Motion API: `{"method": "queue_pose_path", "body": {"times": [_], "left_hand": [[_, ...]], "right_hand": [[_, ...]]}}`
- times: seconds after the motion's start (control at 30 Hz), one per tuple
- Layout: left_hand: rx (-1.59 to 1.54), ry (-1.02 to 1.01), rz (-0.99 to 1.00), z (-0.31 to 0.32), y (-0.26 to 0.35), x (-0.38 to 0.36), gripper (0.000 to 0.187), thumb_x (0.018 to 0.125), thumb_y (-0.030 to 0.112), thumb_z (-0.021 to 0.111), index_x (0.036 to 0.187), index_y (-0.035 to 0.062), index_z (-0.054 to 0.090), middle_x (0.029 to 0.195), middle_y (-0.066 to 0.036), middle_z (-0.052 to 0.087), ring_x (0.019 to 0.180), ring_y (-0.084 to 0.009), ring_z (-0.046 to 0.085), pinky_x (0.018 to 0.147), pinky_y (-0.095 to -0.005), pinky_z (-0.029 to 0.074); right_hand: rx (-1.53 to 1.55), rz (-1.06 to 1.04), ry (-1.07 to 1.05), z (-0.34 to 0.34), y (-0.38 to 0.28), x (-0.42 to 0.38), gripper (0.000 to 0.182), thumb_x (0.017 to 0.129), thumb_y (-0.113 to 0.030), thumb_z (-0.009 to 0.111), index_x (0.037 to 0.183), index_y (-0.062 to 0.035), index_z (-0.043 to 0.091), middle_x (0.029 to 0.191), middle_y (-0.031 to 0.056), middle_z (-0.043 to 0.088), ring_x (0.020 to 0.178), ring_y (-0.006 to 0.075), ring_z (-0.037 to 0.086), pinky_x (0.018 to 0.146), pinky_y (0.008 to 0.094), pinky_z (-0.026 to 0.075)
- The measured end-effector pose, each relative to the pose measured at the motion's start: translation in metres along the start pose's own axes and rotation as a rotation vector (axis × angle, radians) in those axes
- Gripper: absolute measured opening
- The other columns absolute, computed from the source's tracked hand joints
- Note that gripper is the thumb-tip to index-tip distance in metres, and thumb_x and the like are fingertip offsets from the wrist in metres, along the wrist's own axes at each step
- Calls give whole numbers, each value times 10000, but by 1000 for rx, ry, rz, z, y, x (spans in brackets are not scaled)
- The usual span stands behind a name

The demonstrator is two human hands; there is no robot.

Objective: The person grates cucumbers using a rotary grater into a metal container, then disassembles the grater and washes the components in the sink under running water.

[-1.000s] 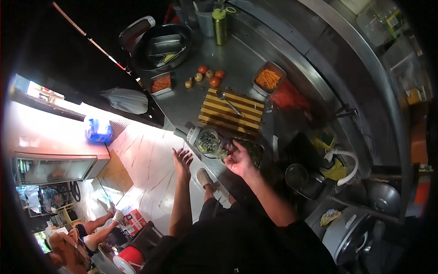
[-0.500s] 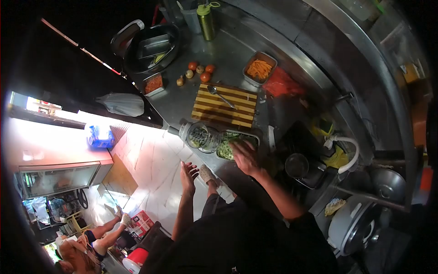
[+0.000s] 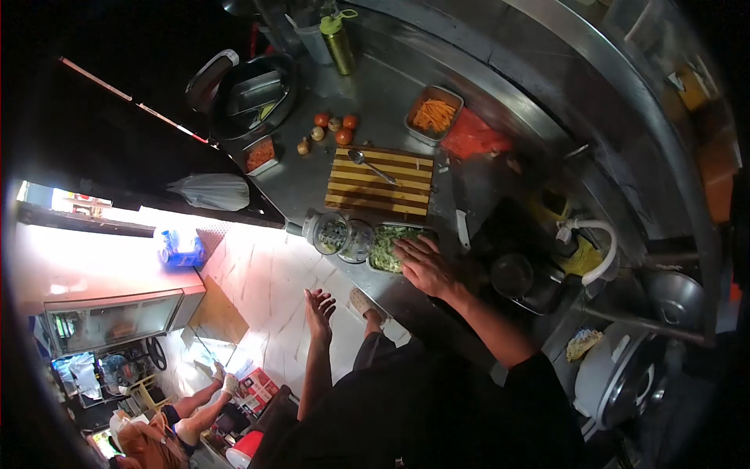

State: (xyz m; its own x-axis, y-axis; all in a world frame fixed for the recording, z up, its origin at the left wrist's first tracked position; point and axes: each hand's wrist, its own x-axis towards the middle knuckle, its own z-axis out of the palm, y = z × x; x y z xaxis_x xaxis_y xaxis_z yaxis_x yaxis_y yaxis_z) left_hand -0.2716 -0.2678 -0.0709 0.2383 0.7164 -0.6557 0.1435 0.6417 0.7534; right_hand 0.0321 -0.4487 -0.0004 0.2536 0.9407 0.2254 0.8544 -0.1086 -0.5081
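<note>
Your right hand (image 3: 424,266) lies spread in the tray of shredded greens (image 3: 388,247); the jar (image 3: 337,234) beside it looks partly filled, and your left hand (image 3: 319,305) hangs open.

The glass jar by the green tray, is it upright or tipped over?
Tipped: the jar lies sideways on the counter.

Food-stall kitchen: steel counter (image 3: 375,102), striped cutting board (image 3: 380,182), tomatoes (image 3: 342,135).

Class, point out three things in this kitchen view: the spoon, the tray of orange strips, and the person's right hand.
spoon (image 3: 353,156), head view, on its bowl.
tray of orange strips (image 3: 433,115), head view, on the strips in its middle.
right hand (image 3: 423,266), head view, on the back of the hand.
</note>
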Motion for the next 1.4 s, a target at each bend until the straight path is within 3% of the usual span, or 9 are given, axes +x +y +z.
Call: {"method": "queue_pose_path", "body": {"times": [0.1, 0.23, 0.33, 0.47, 0.7, 0.9, 1.13, 1.23, 1.4], "left_hand": [[18, 27, 117, 5, 18, 20, 686, 981, 651, 511, 1318, 54, 548, 1113, -96, 646, 1025, -244, 634, 895, -399, 505], [-80, -115, 352, 48, 79, 63, 582, 1037, 513, 520, 1339, 16, 555, 1118, -120, 670, 1019, -218, 653, 918, -374, 512], [-145, -214, 228, 70, 117, 107, 560, 1029, 438, 573, 1304, -50, 557, 1109, -131, 701, 1000, -196, 657, 831, -316, 519], [-97, -316, 231, 99, 140, 126, 445, 1014, 343, 618, 1220, -52, 599, 1037, -104, 697, 871, -179, 654, 772, -310, 527], [-59, -537, 59, 125, 197, 130, 353, 983, 370, 680, 1119, 49, 625, 982, -64, 651, 881, -164, 627, 828, -287, 489], [-176, -474, 187, 179, 272, 47, 317, 979, 362, 678, 984, 54, 604, 896, -45, 618, 812, -156, 589, 775, -296, 488], [-573, -258, 394, 76, 182, 2, 216, 975, 240, 661, 860, 108, 534, 735, 6, 476, 692, -119, 497, 649, -292, 414], [-388, -32, 345, 42, 139, 28, 237, 974, 299, 665, 874, 116, 553, 735, 13, 492, 687, -119, 506, 643, -279, 420], [24, -95, 73, 46, 115, 126, 461, 902, 502, 719, 1020, 62, 652, 906, -35, 651, 788, -150, 606, 744, -307, 497]], "right_hand": [[378, 217, 169, 23, -10, 9, 377, 965, -145, 624, 1328, -46, 597, 1372, 106, 613, 1264, 242, 591, 1024, 438, 503], [1471, 753, 165, 15, -51, 50, 321, 1022, -262, 574, 1278, -71, 603, 1290, 63, 637, 1210, 211, 613, 959, 423, 547], [2169, 768, 63, 34, -50, 69, 298, 1009, -254, 540, 1210, -46, 617, 1225, 81, 662, 1175, 224, 624, 988, 411, 527], [2490, 854, -150, 48, -32, 98, 338, 962, -319, 607, 1156, -42, 605, 1174, 96, 645, 1056, 211, 610, 937, 394, 561], [2674, 1135, 75, 35, -44, 122, 205, 920, -214, 694, 970, -15, 678, 834, 41, 716, 558, 92, 598, 509, 158, 533], [2803, 1078, 69, 45, -39, 125, 196, 935, -210, 692, 983, -20, 683, 901, 91, 741, 554, 74, 612, 463, 139, 511], [2699, 1102, 44, 41, -36, 127, 125, 929, -174, 703, 1009, -82, 678, 889, 39, 733, 544, 67, 611, 403, 139, 467], [2716, 1066, -21, 42, -34, 130, 111, 925, -157, 710, 1010, -91, 680, 896, 30, 734, 540, 60, 604, 384, 131, 436], [2738, 947, 69, 47, -37, 125, 96, 941, -166, 699, 1002, -95, 680, 918, 29, 738, 524, 55, 586, 360, 141, 399]]}}
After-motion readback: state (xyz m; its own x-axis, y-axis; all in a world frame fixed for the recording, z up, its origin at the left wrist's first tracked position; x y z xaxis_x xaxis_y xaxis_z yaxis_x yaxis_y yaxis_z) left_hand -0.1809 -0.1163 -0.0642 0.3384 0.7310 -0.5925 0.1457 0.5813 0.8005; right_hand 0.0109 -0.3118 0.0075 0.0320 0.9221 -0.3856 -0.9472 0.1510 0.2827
